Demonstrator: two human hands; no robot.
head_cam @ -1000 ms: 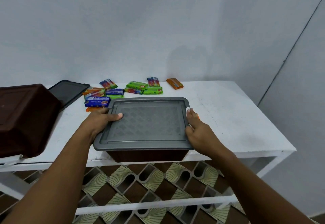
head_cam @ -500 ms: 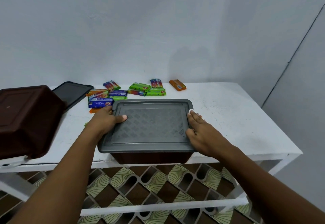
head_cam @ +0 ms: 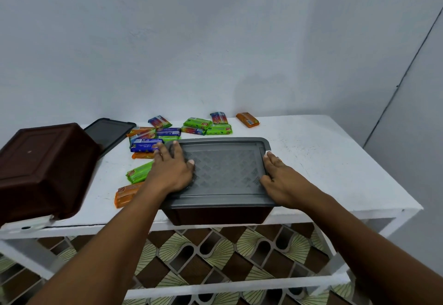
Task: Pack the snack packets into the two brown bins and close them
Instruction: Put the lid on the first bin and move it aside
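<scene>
Head view: the left hand [head_cam: 173, 173] lies flat, fingers straight, on the grey patterned plastic lid [head_cam: 227, 173] of the near brown plastic bin [head_cam: 215, 216]. The right hand [head_cam: 280, 181] lays straight fingers along its right rim, and neither grip clasps anything. The colourful snack packets [head_cam: 195, 123] lie loose on the white surface [head_cam: 323, 161] behind, so packing seems unfinished; the next move is likely lifting this lid off.

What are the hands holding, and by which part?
Nothing is gripped. The left hand lies flat on the lid; the right hand presses its right rim.
</scene>
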